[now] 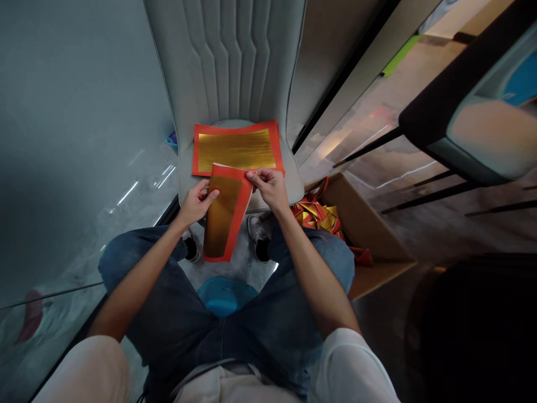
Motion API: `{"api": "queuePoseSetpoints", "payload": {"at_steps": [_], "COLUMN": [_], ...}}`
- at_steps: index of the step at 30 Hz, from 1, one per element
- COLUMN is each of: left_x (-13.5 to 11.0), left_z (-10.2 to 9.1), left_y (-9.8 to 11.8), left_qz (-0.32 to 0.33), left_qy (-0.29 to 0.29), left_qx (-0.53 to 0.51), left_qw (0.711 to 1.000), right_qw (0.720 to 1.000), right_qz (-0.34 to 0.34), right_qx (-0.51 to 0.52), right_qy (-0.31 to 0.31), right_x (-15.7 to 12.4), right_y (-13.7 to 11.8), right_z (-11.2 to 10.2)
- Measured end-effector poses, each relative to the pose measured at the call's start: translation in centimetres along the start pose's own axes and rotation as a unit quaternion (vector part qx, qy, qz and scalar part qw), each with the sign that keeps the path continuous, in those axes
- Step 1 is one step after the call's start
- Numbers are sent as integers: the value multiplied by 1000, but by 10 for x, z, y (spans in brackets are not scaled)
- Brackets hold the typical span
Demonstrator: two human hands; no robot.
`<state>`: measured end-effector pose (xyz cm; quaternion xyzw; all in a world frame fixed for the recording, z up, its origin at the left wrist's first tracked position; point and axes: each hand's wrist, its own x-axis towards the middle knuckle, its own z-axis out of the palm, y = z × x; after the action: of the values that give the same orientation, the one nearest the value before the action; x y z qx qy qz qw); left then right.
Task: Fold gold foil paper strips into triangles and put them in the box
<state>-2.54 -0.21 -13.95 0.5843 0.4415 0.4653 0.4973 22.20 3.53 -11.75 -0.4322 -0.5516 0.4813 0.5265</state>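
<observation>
I hold one gold paper sheet with a red border (pixel 222 215) upright between my knees. My left hand (pixel 195 202) pinches its left edge, thumb on the gold face. My right hand (pixel 271 187) pinches its top right corner, fingers pressed together. Just beyond my hands, a stack of the same gold and red sheets (pixel 235 148) lies flat on the seat of a pale grey chair (pixel 229 67).
A cardboard box (pixel 361 221) at my right knee holds several folded gold and red paper pieces (pixel 316 215). A blue stool (pixel 226 296) shows between my legs. A dark table with black legs (pixel 457 84) stands to the right. Glossy grey floor lies to the left.
</observation>
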Motion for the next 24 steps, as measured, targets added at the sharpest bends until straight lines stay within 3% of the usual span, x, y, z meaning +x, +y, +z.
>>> {"api": "queuePoseSetpoints", "payload": {"at_steps": [17, 24], "left_x": [-2, -2], "left_z": [2, 1], "left_y": [1, 0], "left_qz": [10, -1], "left_qy": [62, 58], "left_qx": [29, 32], "left_qw": [998, 998], "right_qw": [1000, 1000], "right_qz": [-8, -1], "right_qx": [-16, 9], "right_qy": [1, 2], "right_x": [-3, -2], "right_y": [-1, -2], "right_z": [0, 2]}}
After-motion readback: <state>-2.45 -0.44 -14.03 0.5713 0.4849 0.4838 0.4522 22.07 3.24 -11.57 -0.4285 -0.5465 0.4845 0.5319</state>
